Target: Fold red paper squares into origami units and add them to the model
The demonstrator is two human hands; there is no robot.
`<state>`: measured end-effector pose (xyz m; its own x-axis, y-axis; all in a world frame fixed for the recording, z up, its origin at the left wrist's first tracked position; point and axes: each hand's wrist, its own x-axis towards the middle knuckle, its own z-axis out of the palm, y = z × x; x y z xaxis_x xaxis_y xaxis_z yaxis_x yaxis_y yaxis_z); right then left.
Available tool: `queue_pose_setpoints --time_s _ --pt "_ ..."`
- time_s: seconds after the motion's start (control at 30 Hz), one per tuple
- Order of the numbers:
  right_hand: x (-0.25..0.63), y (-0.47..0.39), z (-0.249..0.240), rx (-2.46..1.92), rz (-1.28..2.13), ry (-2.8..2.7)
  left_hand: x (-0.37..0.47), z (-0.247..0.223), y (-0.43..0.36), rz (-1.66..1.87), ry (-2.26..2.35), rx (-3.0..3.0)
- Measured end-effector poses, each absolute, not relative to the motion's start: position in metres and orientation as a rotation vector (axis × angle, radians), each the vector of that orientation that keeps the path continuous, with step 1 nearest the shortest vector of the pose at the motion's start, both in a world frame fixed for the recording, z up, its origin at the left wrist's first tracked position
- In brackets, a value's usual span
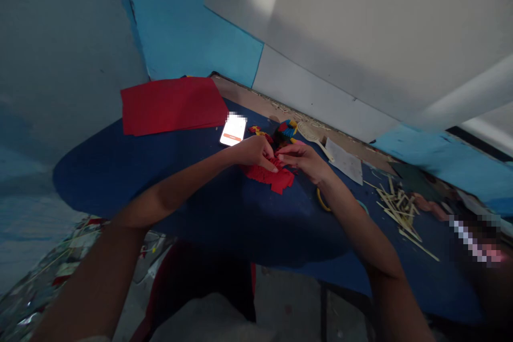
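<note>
Close together over the middle of the blue table, both hands are at a piece of cut red material. My left hand is closed on the red material's upper left part, thumb pointing right. On the other side my right hand has its thumb and fingertips pressed together at the material's upper edge. Just behind the hands lie small multicoloured pieces in red, blue and yellow. A phone with a lit screen rests beyond my left wrist.
Folded red sheets cover the back left. Rightward are a pale round-headed handled object, a whitish sheet, a yellow ring partly behind my right forearm, and thin pale sticks. Another person's hand is at the far right.
</note>
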<state>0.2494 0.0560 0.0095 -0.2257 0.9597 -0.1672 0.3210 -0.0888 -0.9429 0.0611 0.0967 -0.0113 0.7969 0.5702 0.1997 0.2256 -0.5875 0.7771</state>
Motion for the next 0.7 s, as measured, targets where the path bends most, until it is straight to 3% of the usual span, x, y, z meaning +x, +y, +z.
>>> queue_pose_setpoints --time_s 0.2,0.3,0.43,0.57,0.7 --pt "0.248 0.043 0.018 -1.222 0.666 -2.075 0.059 -0.008 0.094 0.550 0.581 2.151" --pt "0.248 0.040 0.021 -1.171 0.536 -2.186 0.058 -0.008 0.092 0.560 0.585 2.159" --pt "0.249 0.044 0.019 -1.246 0.788 -2.081 0.061 -0.009 0.092 0.545 0.626 2.212" --pt "0.252 0.053 0.013 -1.425 1.261 -1.687 0.062 -0.010 0.092 0.565 0.637 2.198" --pt "0.253 0.059 0.006 -1.495 1.522 -1.326 0.060 -0.008 0.092 0.557 0.594 2.196"
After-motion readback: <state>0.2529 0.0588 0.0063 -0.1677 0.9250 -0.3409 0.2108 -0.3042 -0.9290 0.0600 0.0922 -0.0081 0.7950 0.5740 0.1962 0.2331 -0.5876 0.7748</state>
